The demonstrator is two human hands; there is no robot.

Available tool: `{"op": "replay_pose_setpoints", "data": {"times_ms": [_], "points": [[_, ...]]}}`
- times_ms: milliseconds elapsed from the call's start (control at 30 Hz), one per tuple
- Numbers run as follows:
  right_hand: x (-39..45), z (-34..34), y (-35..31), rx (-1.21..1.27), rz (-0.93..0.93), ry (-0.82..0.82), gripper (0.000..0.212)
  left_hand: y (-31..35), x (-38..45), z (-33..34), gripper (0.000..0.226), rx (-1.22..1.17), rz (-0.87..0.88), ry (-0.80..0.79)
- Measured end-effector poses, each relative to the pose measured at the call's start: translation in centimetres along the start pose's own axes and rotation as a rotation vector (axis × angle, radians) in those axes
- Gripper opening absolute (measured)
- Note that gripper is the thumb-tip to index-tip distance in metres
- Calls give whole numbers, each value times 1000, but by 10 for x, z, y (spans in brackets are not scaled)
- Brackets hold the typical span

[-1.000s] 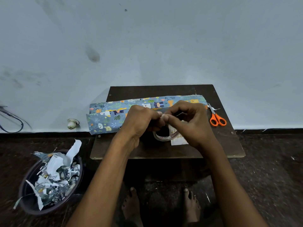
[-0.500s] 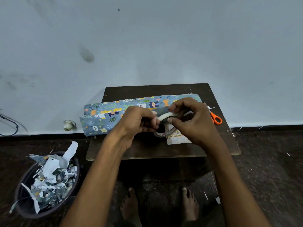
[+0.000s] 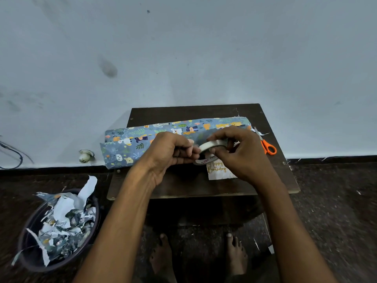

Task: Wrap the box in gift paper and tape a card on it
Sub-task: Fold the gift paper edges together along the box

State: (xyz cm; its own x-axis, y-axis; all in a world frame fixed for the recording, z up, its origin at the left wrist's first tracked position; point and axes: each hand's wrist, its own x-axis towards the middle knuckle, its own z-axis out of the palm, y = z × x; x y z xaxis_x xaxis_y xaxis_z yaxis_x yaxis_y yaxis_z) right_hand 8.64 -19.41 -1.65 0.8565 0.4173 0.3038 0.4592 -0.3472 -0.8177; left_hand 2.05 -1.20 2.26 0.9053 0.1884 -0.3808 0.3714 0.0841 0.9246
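Hands over table [image 3: 281, 180]: right hand [image 3: 242, 154] grips tape roll [image 3: 212, 145], left hand [image 3: 171, 152] pinches at its free end, card [image 3: 219, 172] beneath near front edge, wrapped box [image 3: 142, 141] along back edge w/ scissors [image 3: 268, 148] at right; next, probably pull a strip, little room betw. box & edge.

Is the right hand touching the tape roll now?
Touching. The head view shows the right hand with fingers curled around the tape roll, held above the table.
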Motion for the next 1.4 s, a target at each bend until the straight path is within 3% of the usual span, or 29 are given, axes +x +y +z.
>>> {"op": "replay_pose_setpoints", "data": {"times_ms": [133, 300, 533, 767, 967, 1233, 1400], "points": [[0, -3, 2, -18, 1, 7, 24, 0, 1, 0, 37, -22, -4, 12], [2, -5, 4, -17, -14, 72, 21, 1, -3, 0, 54, -33, 21, -19], [5, -8, 14, -49, -27, 91, 27, 1, -2, 0, 51, -40, 16, -52], [5, -18, 23, -154, 14, 41, 32, 1, 0, -1, 42, 193, 66, -1], [6, -19, 29, -210, 11, 41, 30, -2, 3, -2, 35, 250, 80, 9], [6, -16, 29, -258, -32, 56, 35, -2, 2, -1, 32, 121, 75, -100], [7, -15, 29, -307, -45, 23, 38, -1, 0, -3, 43, -4, 31, -149]]}}
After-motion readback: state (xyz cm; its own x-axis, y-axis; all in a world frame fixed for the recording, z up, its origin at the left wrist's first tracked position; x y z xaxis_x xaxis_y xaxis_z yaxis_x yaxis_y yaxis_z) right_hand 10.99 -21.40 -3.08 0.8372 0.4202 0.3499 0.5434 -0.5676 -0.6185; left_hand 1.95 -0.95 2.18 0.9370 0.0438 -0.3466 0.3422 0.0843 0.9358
